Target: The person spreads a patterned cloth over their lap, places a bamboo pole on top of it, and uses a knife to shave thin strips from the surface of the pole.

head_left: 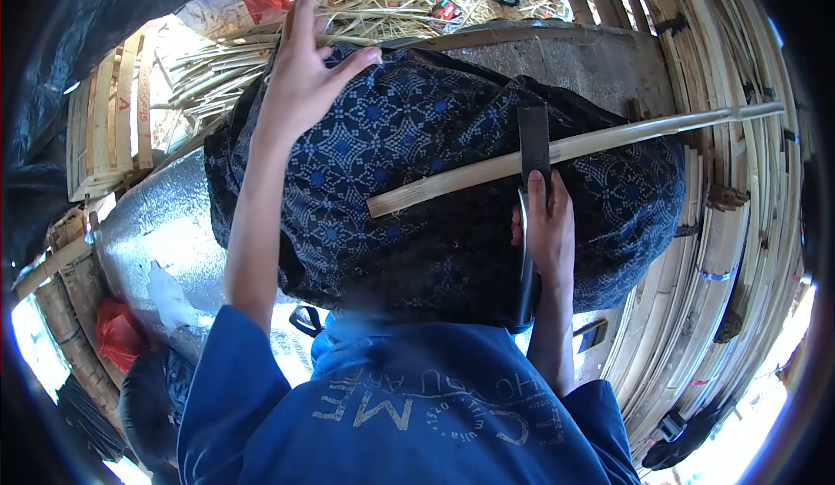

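My left hand is raised over the left side of my lap, fingers and thumb spread, holding nothing. My right hand is wrapped round a knife, with a finger or thumb pressed near the base of its dark, square-ended blade. The knife's long handle reaches back towards my body. A split bamboo strip lies slantwise over my lap and passes beneath the blade, its far end pointing right. Under it, a dark blue patterned cloth covers my legs.
Bundled bamboo slats line the right side. Bamboo shavings litter the ground ahead, and thin strips are heaped at the left. A wooden crate stands far left, beside a silvery sheet. A red bag sits lower left.
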The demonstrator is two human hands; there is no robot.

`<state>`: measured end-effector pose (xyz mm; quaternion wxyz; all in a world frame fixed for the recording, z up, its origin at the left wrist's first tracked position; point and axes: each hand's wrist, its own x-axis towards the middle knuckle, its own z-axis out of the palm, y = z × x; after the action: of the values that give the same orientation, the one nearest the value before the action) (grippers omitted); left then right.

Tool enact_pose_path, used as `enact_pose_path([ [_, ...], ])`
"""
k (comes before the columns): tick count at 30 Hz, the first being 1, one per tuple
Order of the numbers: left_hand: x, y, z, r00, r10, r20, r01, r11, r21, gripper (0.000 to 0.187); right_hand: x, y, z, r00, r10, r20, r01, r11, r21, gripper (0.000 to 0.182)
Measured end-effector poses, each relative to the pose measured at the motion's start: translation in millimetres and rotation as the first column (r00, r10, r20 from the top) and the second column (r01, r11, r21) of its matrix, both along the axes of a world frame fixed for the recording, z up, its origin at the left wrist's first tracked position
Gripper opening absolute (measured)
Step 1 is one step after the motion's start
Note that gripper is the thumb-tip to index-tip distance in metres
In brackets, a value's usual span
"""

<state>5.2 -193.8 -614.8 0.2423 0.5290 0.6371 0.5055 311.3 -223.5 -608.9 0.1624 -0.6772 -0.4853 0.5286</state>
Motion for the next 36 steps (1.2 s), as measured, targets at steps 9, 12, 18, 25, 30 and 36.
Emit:
enact_pose_path([
  [9, 70.6, -118.2, -20.0, 0.718, -0.401, -0.569, 0.245, 0.911, -0.333, 0.039, 1.4, -1.0, -1.0, 0.999, 0.004, -0.038, -0.004, 1.000, -0.001, 0.039],
  [12, 71.5, -129.4, -34.3, 0.782, -0.257, -0.568, 0.235, 0.965, -0.113, 0.021, 0.8, -2.0, -0.8, 0.999, 0.004, -0.050, -0.004, 1.000, 0.000, 0.039],
  [18, 65.2, -133.4, -30.9, 0.825, -0.322, -0.464, 0.260, 0.946, -0.195, 0.015, 3.2, -2.5, -2.3, 0.999, 0.002, -0.054, -0.002, 1.000, 0.006, 0.038],
  [25, 57.4, -119.3, -26.1, 0.887, -0.309, -0.342, 0.267, 0.949, -0.166, 0.012, 2.3, -2.2, 1.8, 0.998, 0.002, -0.063, -0.002, 1.000, -0.003, 0.036],
  [30, 86.4, -102.1, -15.5, 0.884, -0.272, -0.380, 0.223, 0.960, -0.169, 0.030, 4.8, -2.5, 2.3, 0.991, -0.047, -0.129, 0.046, 0.999, -0.013, 0.037],
  [36, 79.3, -111.5, -20.9, 0.855, -0.409, -0.318, 0.294, 0.888, -0.352, 0.035, 17.4, 2.8, 19.7, 0.950, -0.181, -0.255, 0.165, 0.983, -0.084, 0.033],
])
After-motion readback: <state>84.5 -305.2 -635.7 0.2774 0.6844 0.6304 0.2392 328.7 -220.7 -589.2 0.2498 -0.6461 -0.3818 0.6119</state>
